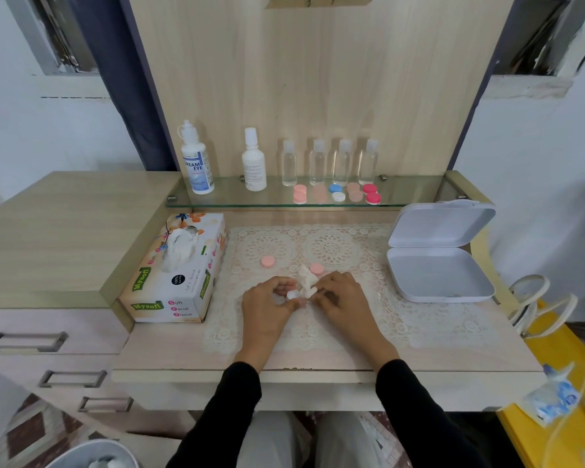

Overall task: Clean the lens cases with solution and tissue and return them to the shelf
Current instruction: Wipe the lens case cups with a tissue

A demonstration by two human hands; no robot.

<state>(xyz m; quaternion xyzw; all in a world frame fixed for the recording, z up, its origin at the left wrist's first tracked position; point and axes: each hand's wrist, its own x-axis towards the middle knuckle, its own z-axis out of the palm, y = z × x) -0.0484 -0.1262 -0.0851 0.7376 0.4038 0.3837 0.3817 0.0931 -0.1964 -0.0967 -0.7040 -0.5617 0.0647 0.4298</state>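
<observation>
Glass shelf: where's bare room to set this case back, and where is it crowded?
The widest bare stretch of the glass shelf lies right of the red case, up to the shelf's right end. A narrower gap sits between the white bottle and the pink case. In front of the four clear bottles the cases stand packed.

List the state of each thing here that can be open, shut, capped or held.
white box: open, lid standing up.
tissue box: open, a tissue sticks out.
solution bottles: upright, capped.
clear bottles: upright, capped.
shelf lens cases: caps on.
lens case: held by left hand, caps apparently off.
pink caps: loose on the lace mat.
tissue: twisted, pinched by right hand.
drawers: shut.
</observation>
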